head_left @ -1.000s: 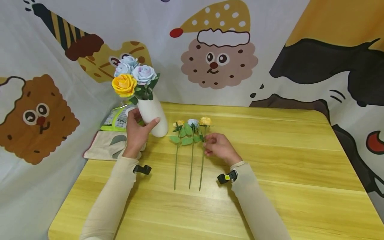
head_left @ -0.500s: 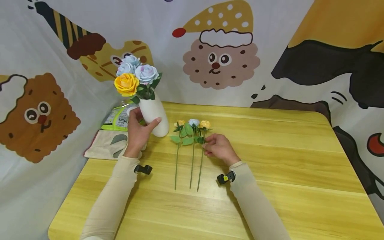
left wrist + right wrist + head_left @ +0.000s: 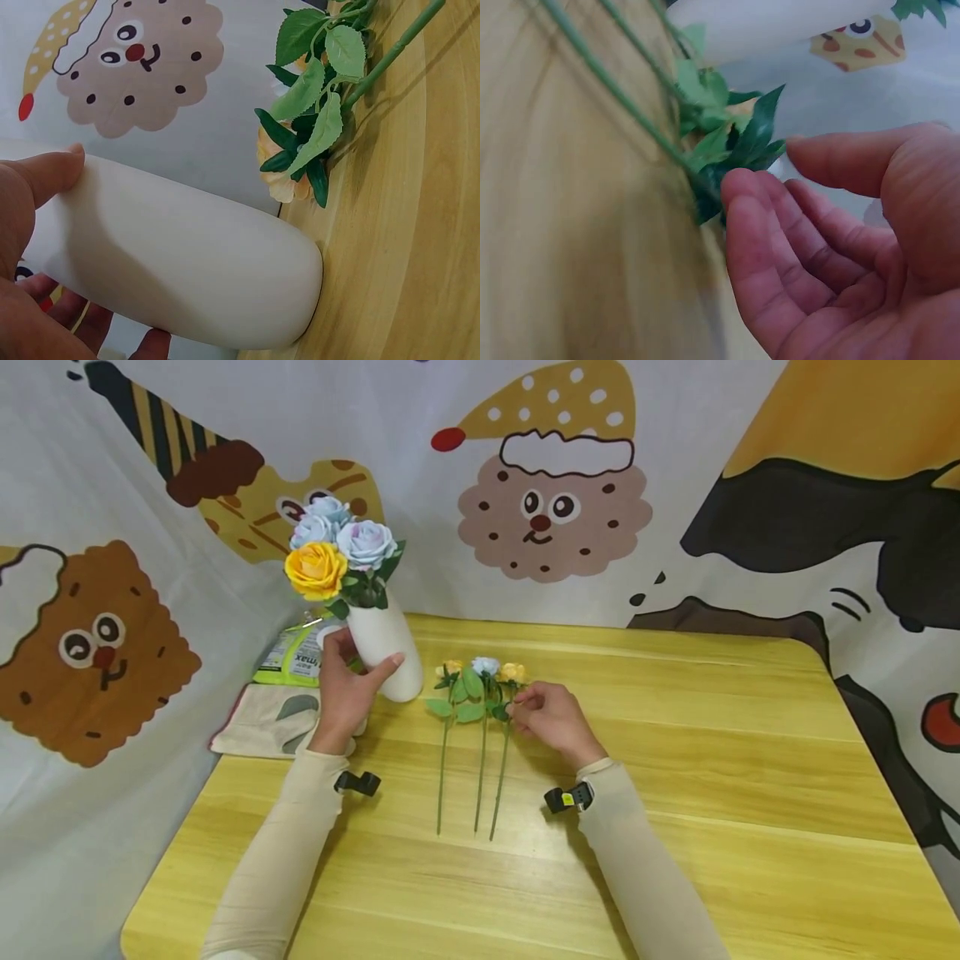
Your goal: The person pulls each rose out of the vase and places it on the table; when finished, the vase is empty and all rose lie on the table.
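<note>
My left hand (image 3: 347, 693) grips a white vase (image 3: 384, 652) around its body, thumb on the near side and fingers behind. The vase leans to the left in the head view, its base (image 3: 296, 292) at the table. Pale blue roses (image 3: 365, 545) and a yellow rose (image 3: 315, 572) stand in it. Three artificial flowers lie side by side: a yellow one (image 3: 450, 668), a blue one (image 3: 485, 667) and another yellow one (image 3: 513, 672). My right hand (image 3: 553, 718) is at the rightmost flower's leaves (image 3: 757, 131), thumb and bent forefinger apart, fingertips touching the foliage. Its bloom is hidden in the right wrist view.
Left of the vase lie a cloth glove (image 3: 262, 722) and a lime-and-grey packet (image 3: 288, 656). The wooden table (image 3: 712, 735) ends at a printed curtain (image 3: 420, 485) along the back and left.
The rightmost flower has sunk slightly, and its stem end has swung left. My right hand has shifted up a little, its fingers around the leaves. The left hand keeps hold of the vase.
</note>
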`<control>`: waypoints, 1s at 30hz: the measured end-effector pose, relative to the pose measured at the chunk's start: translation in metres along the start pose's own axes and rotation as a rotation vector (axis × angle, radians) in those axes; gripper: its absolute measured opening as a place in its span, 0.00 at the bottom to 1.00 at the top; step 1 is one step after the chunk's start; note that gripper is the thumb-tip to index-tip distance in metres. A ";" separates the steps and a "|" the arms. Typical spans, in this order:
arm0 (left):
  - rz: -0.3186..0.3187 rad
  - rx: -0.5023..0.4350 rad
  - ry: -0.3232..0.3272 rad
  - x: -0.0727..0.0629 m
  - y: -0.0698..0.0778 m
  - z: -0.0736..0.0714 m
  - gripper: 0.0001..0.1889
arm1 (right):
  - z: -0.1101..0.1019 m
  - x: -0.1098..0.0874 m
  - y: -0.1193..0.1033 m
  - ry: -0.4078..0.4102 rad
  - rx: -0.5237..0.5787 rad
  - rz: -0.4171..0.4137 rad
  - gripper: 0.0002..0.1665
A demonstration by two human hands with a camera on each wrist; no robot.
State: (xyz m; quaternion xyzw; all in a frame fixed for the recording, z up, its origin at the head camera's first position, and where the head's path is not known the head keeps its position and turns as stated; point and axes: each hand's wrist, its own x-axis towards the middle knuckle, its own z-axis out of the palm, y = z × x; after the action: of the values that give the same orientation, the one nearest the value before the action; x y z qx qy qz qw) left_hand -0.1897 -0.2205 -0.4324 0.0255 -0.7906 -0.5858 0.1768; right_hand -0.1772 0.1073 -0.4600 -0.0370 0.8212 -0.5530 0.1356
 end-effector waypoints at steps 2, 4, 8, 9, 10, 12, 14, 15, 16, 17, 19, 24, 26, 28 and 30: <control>-0.010 0.006 0.003 0.001 0.000 0.001 0.40 | 0.001 0.001 -0.006 0.003 -0.019 -0.025 0.15; -0.020 0.008 0.006 0.001 0.002 0.002 0.39 | 0.002 0.000 -0.012 0.009 -0.030 -0.048 0.15; -0.032 0.012 0.007 -0.003 0.014 0.003 0.38 | 0.008 0.001 -0.025 0.023 -0.007 -0.096 0.14; -0.034 0.012 0.007 -0.005 0.018 0.003 0.38 | 0.010 0.001 -0.027 0.032 -0.010 -0.110 0.13; -0.036 0.013 0.006 -0.006 0.021 0.003 0.38 | 0.011 0.001 -0.030 0.039 -0.008 -0.125 0.13; -0.039 0.012 0.005 -0.008 0.026 0.003 0.38 | 0.015 0.002 -0.036 0.053 -0.001 -0.155 0.12; -0.038 0.014 0.004 -0.008 0.024 0.003 0.38 | 0.018 0.003 -0.041 0.062 0.006 -0.181 0.12; -0.038 0.015 0.005 -0.007 0.022 0.003 0.38 | 0.020 0.003 -0.044 0.063 0.010 -0.193 0.12; -0.037 0.015 0.005 -0.006 0.018 0.003 0.38 | 0.022 0.003 -0.046 0.062 0.018 -0.203 0.11; -0.036 0.016 0.007 -0.005 0.015 0.002 0.38 | 0.024 0.003 -0.049 0.061 0.023 -0.214 0.11; -0.034 0.023 0.008 -0.003 0.008 0.002 0.38 | 0.028 0.004 -0.054 0.057 0.035 -0.239 0.11; -0.016 0.016 0.007 0.000 -0.001 0.002 0.39 | 0.037 0.006 -0.072 0.060 0.034 -0.335 0.08; -0.007 0.013 0.007 0.001 -0.001 0.001 0.40 | 0.040 0.007 -0.081 0.064 0.020 -0.384 0.07; -0.004 0.017 0.008 0.001 -0.001 0.001 0.41 | 0.044 0.008 -0.091 0.066 0.007 -0.436 0.08; 0.000 0.022 0.010 0.001 -0.001 0.001 0.41 | 0.047 0.009 -0.104 0.066 -0.007 -0.483 0.09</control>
State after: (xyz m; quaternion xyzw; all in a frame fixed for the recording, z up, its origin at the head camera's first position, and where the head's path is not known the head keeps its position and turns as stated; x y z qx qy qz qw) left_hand -0.1906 -0.2201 -0.4331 0.0303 -0.7962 -0.5768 0.1802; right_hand -0.1828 0.0228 -0.3832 -0.2146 0.7946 -0.5673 -0.0276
